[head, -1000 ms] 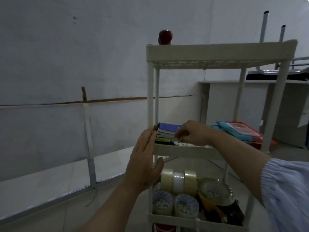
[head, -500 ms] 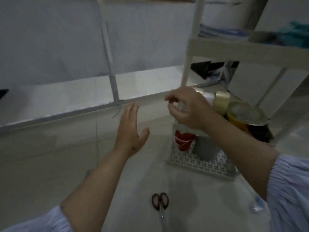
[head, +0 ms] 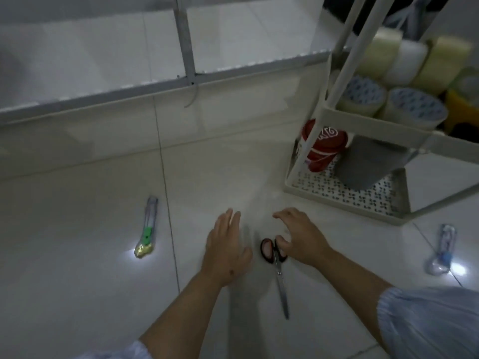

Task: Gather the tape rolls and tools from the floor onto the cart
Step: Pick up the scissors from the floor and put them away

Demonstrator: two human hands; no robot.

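Black-handled scissors [head: 278, 270] lie on the tiled floor, blades pointing toward me. My right hand [head: 298, 237] hovers over their handles, fingers spread and loosely curved, thumb at the handle loops; whether it touches them I cannot tell. My left hand [head: 225, 250] is just left of the scissors, flat with straight fingers, holding nothing. A green-slider utility knife [head: 147, 229] lies on the floor to the left. A blue utility knife [head: 444, 248] lies at the right. The white cart [head: 344, 193] stands at upper right, with several tape rolls [head: 394, 73] on its middle shelf.
On the cart's bottom shelf stand a red can [head: 322, 149] and a grey cup [head: 363, 164]. A low metal-framed panel [head: 186, 60] runs along the wall at the top. Pale floor tiles stretch across the left and front.
My view has tipped down from the cart shelves to the floor. Both hands dropped from the cart to floor level beside the scissors.
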